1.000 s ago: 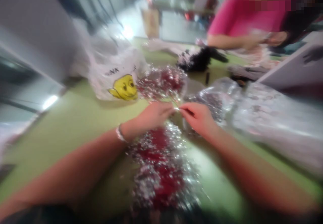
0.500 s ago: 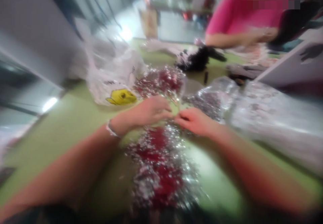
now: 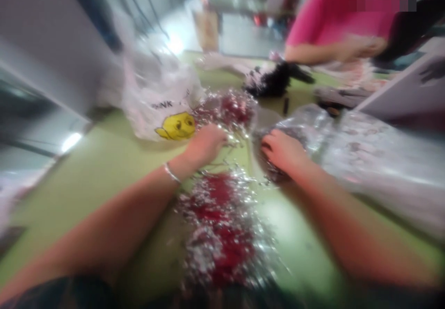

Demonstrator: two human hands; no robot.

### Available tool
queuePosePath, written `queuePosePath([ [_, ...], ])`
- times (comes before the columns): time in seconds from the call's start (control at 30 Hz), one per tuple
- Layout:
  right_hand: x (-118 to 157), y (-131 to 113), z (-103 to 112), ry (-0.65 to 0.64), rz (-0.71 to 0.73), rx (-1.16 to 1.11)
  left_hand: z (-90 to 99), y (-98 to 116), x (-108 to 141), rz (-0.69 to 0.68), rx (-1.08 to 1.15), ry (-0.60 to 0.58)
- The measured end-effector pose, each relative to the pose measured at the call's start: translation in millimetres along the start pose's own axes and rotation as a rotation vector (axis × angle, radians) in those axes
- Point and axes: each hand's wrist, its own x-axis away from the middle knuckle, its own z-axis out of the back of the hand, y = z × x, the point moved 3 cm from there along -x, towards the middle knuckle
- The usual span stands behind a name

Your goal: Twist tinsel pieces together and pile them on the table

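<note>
Hands apart over green table point(image 3: 104, 170), sorting red-and-silver tinsel: left hand point(image 3: 206, 144) curled into far tinsel pile point(image 3: 231, 109), fingers seemingly pinching strands, blur hides grip; right hand point(image 3: 283, 151) loosely curled on clear bag of dark pieces point(image 3: 299, 137), grasp unclear. Near tinsel heap point(image 3: 222, 225) lies between forearms. Next move likely needs a clean pinch on one strand.

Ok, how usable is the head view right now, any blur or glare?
Head view: motion blur throughout, so left hand and right hand lack finger detail; red and silver tinsel sparkles into smeared highlights; glare on the green table at left; bright blown-out spot in the background.
</note>
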Motion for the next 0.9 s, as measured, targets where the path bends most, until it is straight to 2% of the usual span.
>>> queuePosePath([
  [0.17, 1.6, -7.6, 2.7, 0.007, 0.016, 0.032, 4.1, -15.4, 5.6, 0.151, 0.412, 0.257],
  [0.27, 2.6, -7.7, 2.8, -0.014, 0.034, 0.063, 5.7, -22.1, 7.1, 0.249, 0.674, 0.363],
  [0.4, 2.0, -7.2, -3.5, -0.053, 0.07, 0.123, 10.8, -22.3, 7.9, 0.371, 0.815, 0.417],
  [0.57, -2.8, -7.3, -13.3, -0.033, 0.087, 0.171, 10.5, -20.8, 8.7, 0.395, 0.891, 0.392],
  [0.67, -2.9, -5.5, -10.2, -0.007, 0.092, 0.114, 2.2, -28.8, 8.8, 0.43, 0.873, 0.32],
  [0.73, -1.4, -2.6, -2.9, 0.029, 0.1, 0.066, -1.3, -34.5, 9.1, 0.452, 0.78, 0.244],
  [0.8, 0.5, 1.1, 4.5, 0.033, 0.106, 0.043, 1.9, -37.1, 9.8, 0.443, 0.579, 0.191],
  [0.9, 3.2, 5.5, 8.8, -0.049, 0.104, 0.063, 17.8, -33.0, 11.0, 0.397, 0.183, 0.174],
])
